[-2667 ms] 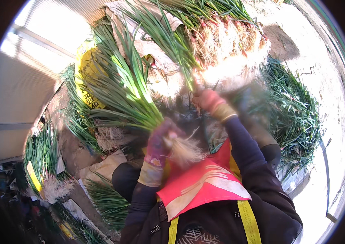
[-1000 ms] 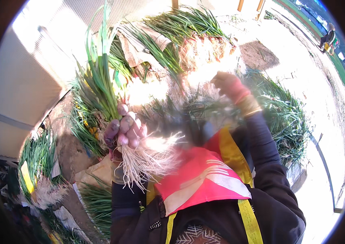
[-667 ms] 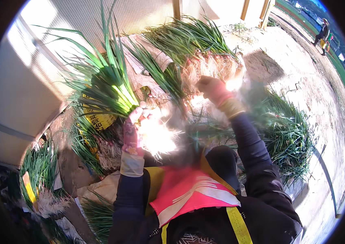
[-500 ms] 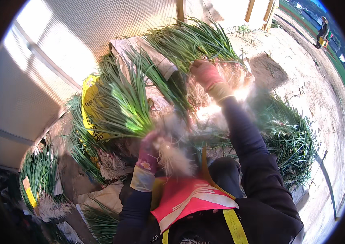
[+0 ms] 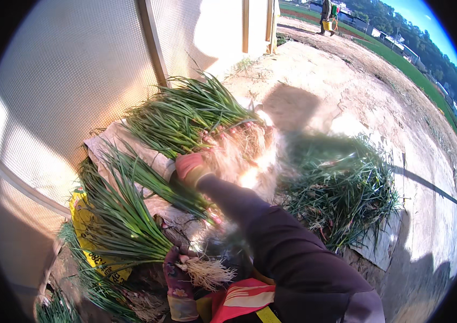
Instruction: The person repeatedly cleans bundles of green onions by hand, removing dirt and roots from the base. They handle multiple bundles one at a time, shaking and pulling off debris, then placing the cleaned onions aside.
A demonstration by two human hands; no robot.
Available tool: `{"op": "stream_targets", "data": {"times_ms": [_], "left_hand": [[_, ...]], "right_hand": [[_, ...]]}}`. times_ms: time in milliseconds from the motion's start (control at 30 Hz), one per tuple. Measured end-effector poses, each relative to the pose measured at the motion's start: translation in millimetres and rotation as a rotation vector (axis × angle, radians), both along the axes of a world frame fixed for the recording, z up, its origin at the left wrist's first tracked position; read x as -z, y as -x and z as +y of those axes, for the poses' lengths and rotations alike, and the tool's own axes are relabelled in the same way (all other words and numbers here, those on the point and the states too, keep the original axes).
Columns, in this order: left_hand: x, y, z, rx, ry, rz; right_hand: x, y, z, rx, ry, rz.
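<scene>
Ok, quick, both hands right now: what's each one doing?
Left hand: closed around a bunch of green onions, just above the roots.
Right hand: gloved, reaching onto the stacked bunches; blurred, so its grip cannot be told.

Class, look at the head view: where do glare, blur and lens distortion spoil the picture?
Head view: sun glare bleaches the roots by the right hand; the scallion heap right of it is smeared; the fisheye bends the mesh wall near the rim.
</scene>
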State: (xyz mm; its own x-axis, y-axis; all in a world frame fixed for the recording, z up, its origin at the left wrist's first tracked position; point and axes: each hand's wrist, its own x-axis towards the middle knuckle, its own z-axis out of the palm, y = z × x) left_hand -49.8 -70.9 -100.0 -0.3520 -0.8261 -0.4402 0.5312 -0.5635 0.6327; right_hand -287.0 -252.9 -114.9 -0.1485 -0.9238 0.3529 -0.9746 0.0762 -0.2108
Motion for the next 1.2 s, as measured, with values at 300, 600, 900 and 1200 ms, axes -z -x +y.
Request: {"op": "stream_targets", "data": {"times_ms": [300,600,900,1200], "left_hand": [[-7,-8,2,-0.061,-0.113,0.162],[57,-36,-41,0.304,-0.014,0.497],[8,-13,-6,0.099,0.176,0.223],[-13,-1,0,-0.122,0.119,-0.052]], "right_hand": [[-39,32,47,-0.034,-0.232,-0.550],[4,160,272,0.221,-0.574,0.162],[-52,94,90,-0.016,0.016,-0.189],[-41,34,57,-0.322,-0.259,-0.255]]}}
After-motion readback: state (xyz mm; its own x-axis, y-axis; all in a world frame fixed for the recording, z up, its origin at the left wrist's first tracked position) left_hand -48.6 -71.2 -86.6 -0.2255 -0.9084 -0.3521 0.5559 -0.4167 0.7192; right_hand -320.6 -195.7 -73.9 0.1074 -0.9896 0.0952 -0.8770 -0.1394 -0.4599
